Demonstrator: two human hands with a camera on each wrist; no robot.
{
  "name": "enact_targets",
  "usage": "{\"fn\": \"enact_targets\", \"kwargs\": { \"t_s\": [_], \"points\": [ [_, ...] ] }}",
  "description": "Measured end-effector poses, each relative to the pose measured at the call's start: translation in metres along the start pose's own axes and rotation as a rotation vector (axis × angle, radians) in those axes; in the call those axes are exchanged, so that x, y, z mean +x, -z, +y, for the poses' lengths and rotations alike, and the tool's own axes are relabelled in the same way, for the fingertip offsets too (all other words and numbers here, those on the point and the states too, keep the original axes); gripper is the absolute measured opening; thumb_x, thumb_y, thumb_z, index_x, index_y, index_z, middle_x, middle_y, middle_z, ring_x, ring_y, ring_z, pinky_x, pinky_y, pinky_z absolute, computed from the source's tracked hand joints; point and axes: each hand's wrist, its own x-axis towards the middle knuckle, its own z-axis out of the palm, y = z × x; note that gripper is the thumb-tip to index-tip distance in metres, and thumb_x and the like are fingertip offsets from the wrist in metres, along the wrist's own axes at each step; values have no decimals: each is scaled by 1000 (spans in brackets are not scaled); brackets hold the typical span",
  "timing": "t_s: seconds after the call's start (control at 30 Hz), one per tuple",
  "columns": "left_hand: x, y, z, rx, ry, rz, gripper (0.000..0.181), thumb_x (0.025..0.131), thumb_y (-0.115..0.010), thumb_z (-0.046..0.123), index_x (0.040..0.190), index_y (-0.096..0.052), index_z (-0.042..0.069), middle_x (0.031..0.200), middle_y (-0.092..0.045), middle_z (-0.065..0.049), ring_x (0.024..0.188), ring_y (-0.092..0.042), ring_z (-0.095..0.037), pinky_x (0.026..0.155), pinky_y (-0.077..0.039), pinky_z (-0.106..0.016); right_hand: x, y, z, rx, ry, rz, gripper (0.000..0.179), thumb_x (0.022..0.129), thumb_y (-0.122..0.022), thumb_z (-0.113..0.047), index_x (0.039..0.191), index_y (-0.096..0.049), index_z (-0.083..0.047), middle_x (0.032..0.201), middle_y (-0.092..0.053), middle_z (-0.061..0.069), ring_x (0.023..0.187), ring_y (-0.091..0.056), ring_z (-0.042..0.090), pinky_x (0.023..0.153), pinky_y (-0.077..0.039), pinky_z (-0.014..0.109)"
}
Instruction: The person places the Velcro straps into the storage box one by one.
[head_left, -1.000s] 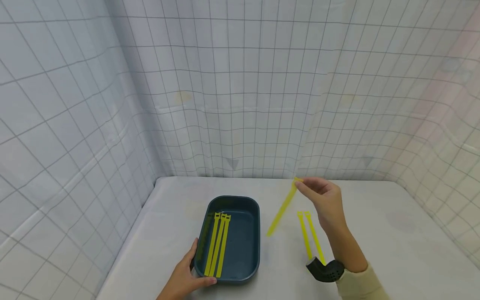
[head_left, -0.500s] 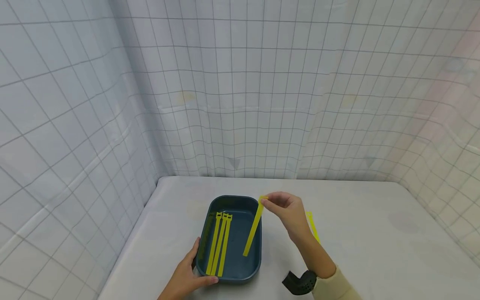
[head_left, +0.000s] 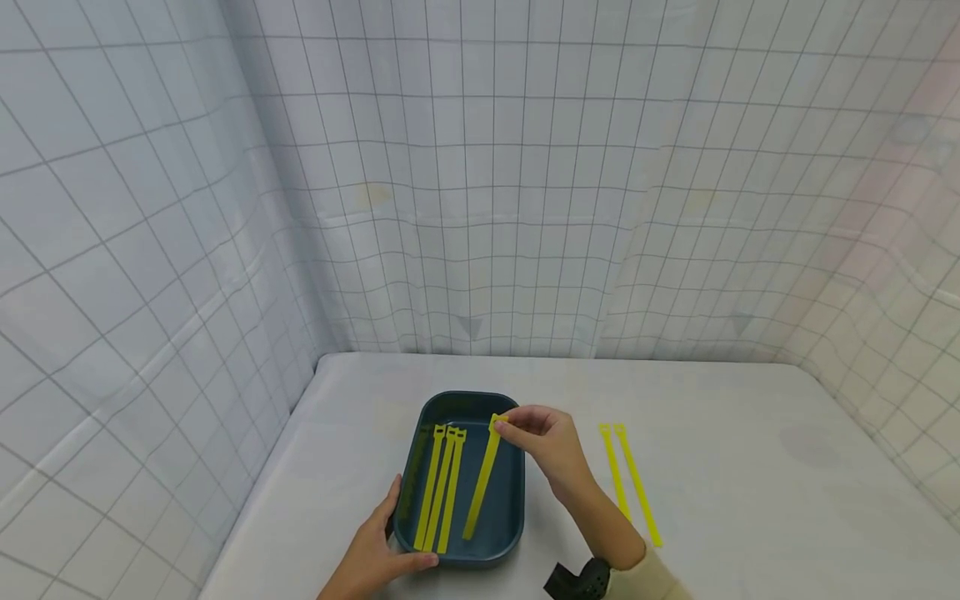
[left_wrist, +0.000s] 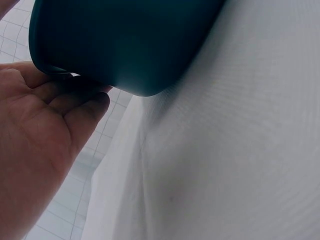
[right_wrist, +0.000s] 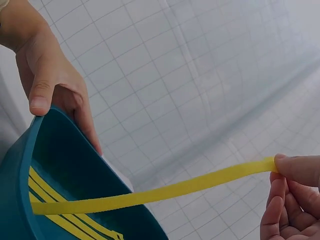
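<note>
The right hand (head_left: pixel 553 448) pinches a yellow hook-and-loop cable tie (head_left: pixel 481 487) by its slotted head, between thumb and fingertips. The tie slants down over the right half of a dark teal tray (head_left: pixel 506 517). In the right wrist view the held tie (right_wrist: pixel 175 191) bends slightly, its tail down inside the tray near the wall. Three matching ties (head_left: pixel 440 492) lie side by side along the tray's left part, heads at the far end. The left hand (head_left: pixel 372 552) grips the tray's near left corner, thumb at the near rim, fingers along the left side.
Two more yellow ties (head_left: pixel 632 479) lie on the white-covered table (head_left: pixel 735 467) right of the tray, partly behind the right forearm. A black wrist device (head_left: pixel 576 581) sits on the right wrist. White grid-patterned curtains (head_left: pixel 480 208) surround the table at the back and sides.
The right hand has carried the held tie leftward and down, from above the table to inside the tray's outline. The two table ties show again beside the forearm. The left hand stays on the tray.
</note>
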Motion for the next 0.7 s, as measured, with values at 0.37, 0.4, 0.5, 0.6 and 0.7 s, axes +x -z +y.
{"fn": "enact_targets", "kwargs": {
  "t_s": [0.37, 0.4, 0.5, 0.6, 0.7],
  "points": [
    [0, 0, -1, -12, -5, 1, 112, 66, -83, 32, 146, -13, -2, 147, -20, -23, 131, -25, -38, 102, -30, -49, 1, -9, 12, -29, -60, -35, 24, 80, -73, -13, 94, -67, 6, 87, -67, 9, 78, -60, 17, 76, -51, 25],
    [0, 0, -1, -12, -6, 1, 112, 66, -83, 32, 146, -13, -2, 147, -20, -23, 131, -25, -38, 101, -30, -49, 1, -9, 13, -36, -62, -35, 24, 80, -72, -13, 94, -67, 5, 88, -67, 9, 78, -60, 17, 75, -51, 25],
    [0, 0, -2, -17, -6, -1, 112, 66, -83, 32, 146, -13, -2, 147, -20, -23, 131, -25, -38, 102, -30, -49, 1, -10, 15, -50, -60, -37, 23, 81, -72, -14, 95, -67, 5, 88, -66, 8, 78, -60, 17, 75, -51, 24],
    [0, 0, -1, -6, 2, 0, 112, 66, -83, 33, 146, -13, -2, 147, -20, -23, 131, -25, -38, 102, -30, -50, 3, -11, 13, -61, -51, -44, 22, 82, -71, -13, 95, -67, 5, 88, -66, 9, 78, -60, 18, 75, -51, 24],
    [0, 0, 0, 4, 12, 1, 113, 65, -83, 34, 146, -13, -1, 147, -20, -23, 131, -25, -38, 102, -29, -50, 8, -11, 16, -91, -43, -42, 23, 82, -71, -14, 94, -67, 5, 87, -66, 8, 77, -59, 18, 75, -51, 24]
  ]
}}
